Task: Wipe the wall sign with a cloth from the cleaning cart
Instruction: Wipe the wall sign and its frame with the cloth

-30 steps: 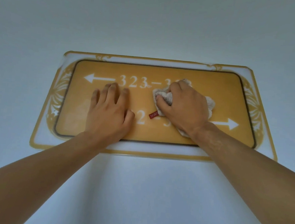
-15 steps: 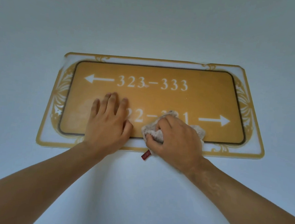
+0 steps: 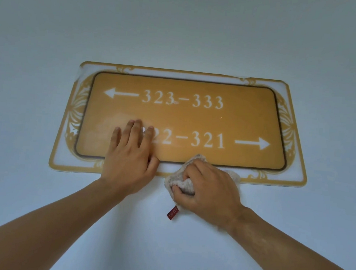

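Note:
The wall sign [image 3: 195, 119] is an orange panel with white room numbers and arrows, set in a pale border with gold ornaments. My left hand [image 3: 131, 161] lies flat on its lower left part, fingers spread, covering the first digit of the lower row. My right hand [image 3: 209, 190] is closed on a crumpled beige cloth [image 3: 185, 183] with a red tag hanging below it. The cloth sits at the sign's bottom border, partly over the bare wall beneath.
A plain pale wall [image 3: 181, 28] surrounds the sign on every side. No cart or other object is in view.
My right hand has dragged the cloth down from the upper number row to the bottom edge, uncovering both rows of numbers. My left hand stays pressed in the same spot.

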